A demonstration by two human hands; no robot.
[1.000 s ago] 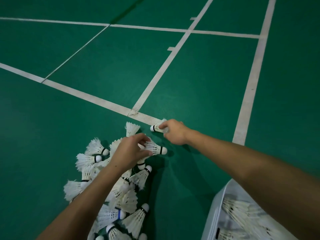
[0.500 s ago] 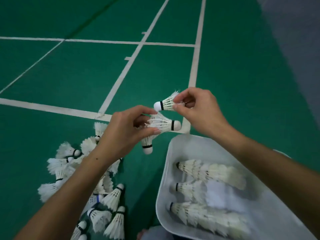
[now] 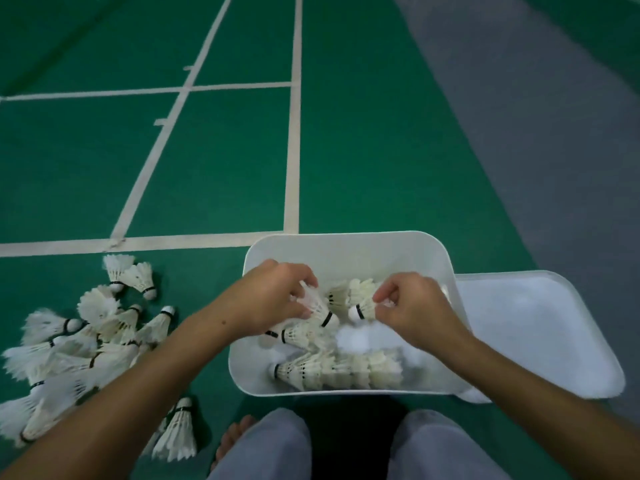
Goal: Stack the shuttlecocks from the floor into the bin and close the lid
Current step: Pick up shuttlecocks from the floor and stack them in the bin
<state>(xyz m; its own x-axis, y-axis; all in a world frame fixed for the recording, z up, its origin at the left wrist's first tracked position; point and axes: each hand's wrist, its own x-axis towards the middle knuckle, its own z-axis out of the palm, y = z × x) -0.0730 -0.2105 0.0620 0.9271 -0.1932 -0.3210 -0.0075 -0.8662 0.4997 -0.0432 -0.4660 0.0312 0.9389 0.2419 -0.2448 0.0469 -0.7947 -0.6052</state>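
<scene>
While apparently within bin (image 3: 346, 249) rim: hands.

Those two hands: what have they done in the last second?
Both lifted off the floor and swung over to the bin. The left hand carried its shuttlecocks along; the right hand brought the shuttlecock it had picked off the white line. Neither has let go. The pile on the floor stays put.

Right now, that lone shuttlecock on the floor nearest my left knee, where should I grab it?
Pinch the shuttlecock at its cork end, near the black band, coming from above. It lies with cork away from you and feathers splayed toward you; a grip on the feather skirt would probably crush it.
</scene>
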